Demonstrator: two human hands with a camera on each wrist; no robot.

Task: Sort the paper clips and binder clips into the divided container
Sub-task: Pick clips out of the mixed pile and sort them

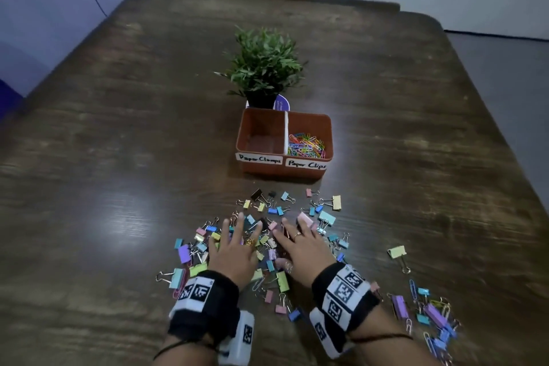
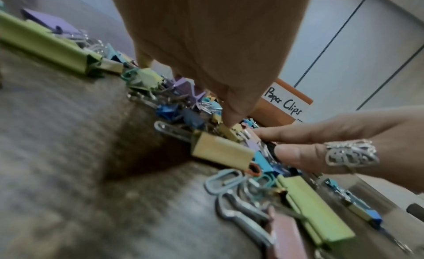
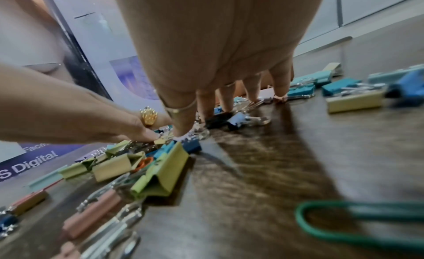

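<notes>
Head view: your left hand and right hand lie palm-down with fingers spread over the binder clips, which are scattered at 6 o'clock from the container. Neither hand has closed on a clip. The right compartment, labelled "Paper Clips", holds paper clips; the left one, labelled "Paper Clamps", looks empty. A second cluster lies at 4 o'clock from your right hand, with binder clips and stray paper clips mixed. Risk: a broad sweep may carry those paper clips into the left compartment. A plant stands just behind the container at 12 o'clock; an overshoot could knock it.

Left wrist view: your fingertips press down on the pile beside a yellow clip. Wire handles overlap here, so lifting one clip will probably drag its neighbours.

Right wrist view: straight fingers touch the clips, gripping nothing. A green paper clip lies apart at 5 o'clock on the table; it is easy to overlook. Both hands converge closely, so expect them to collide when gathering.
</notes>
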